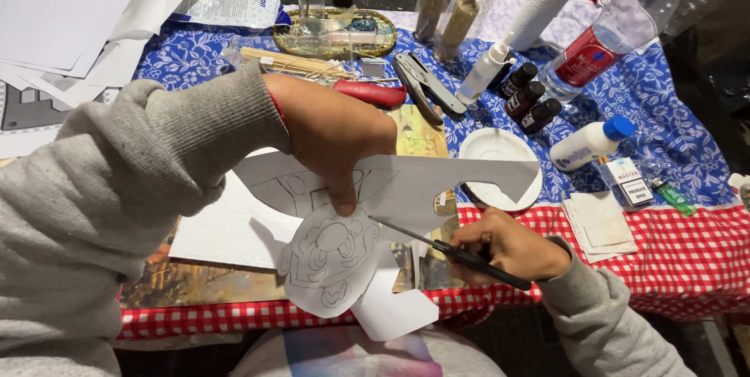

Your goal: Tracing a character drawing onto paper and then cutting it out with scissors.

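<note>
From the head camera, the left hand (332,139), in a grey sleeve, reaches in from the left and pinches a paper cut-out (344,248) printed with a line drawing, thumb pressed on the front and the other fingers hidden behind the sheet. The cut-out hangs in the air above the near edge of the table, over a brown printed picture (195,279) and a white sheet (226,228) lying flat there. The right hand (508,248) comes up from the near right edge, its fingers curled shut through the handles of small black scissors (461,253). The blades point left and upward, and their tip meets the paper's edge just below the left thumb.

Beyond the cut-out, near the middle of the table, sits a white saucer (500,146) on the blue flowered cloth (664,103). Just behind it stand three small dark bottles (527,100), with a white squeeze bottle with a blue cap (590,142) lying to their right. A clear plastic bottle with a red cap (625,25) lies toward the far right corner. Grey pliers (422,84) and a red-handled tool (371,93) rest behind the left hand, and a gold oval tray (289,37) stands at the far edge. Loose white papers (70,17) pile up at the far left corner. A red checked cloth (687,252) covers the near right edge.
</note>
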